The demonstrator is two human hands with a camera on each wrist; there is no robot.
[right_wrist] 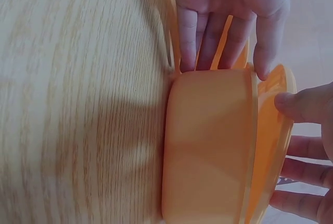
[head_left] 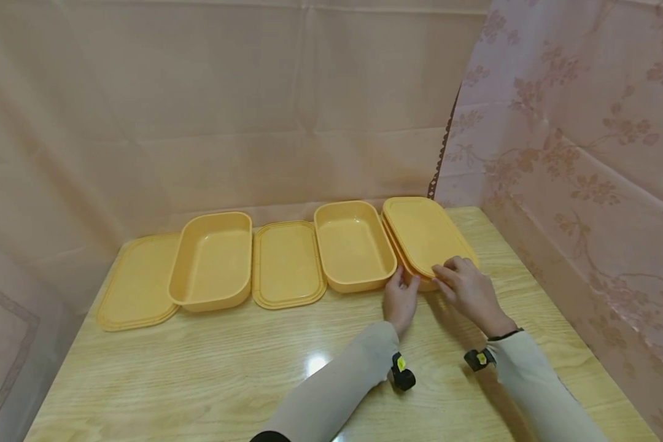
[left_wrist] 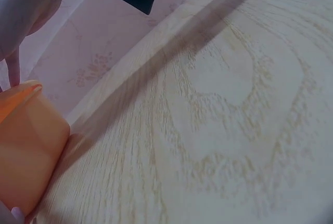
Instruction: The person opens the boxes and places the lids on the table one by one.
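At the right end of the row, a yellow plastic lid (head_left: pixel 428 233) lies tilted over a matching food container (right_wrist: pixel 208 146). A gap shows between lid and rim along the near side. My right hand (head_left: pixel 469 291) pinches the lid's near edge, thumb on one face and fingers on the other, as the right wrist view shows. My left hand (head_left: pixel 400 304) holds the container's near left corner, fingers along its side wall and thumb by the rim. Only part of the container's side and a finger of the other hand appear in the left wrist view.
Left of it, side by side, are an uncovered yellow container (head_left: pixel 356 245), a smaller flat lid (head_left: pixel 289 264), another uncovered container (head_left: pixel 212 261) and a larger flat lid (head_left: pixel 138 282). All are on a wooden table (head_left: pixel 199 380), with cloth curtains (head_left: pixel 226 123) behind and at the right.
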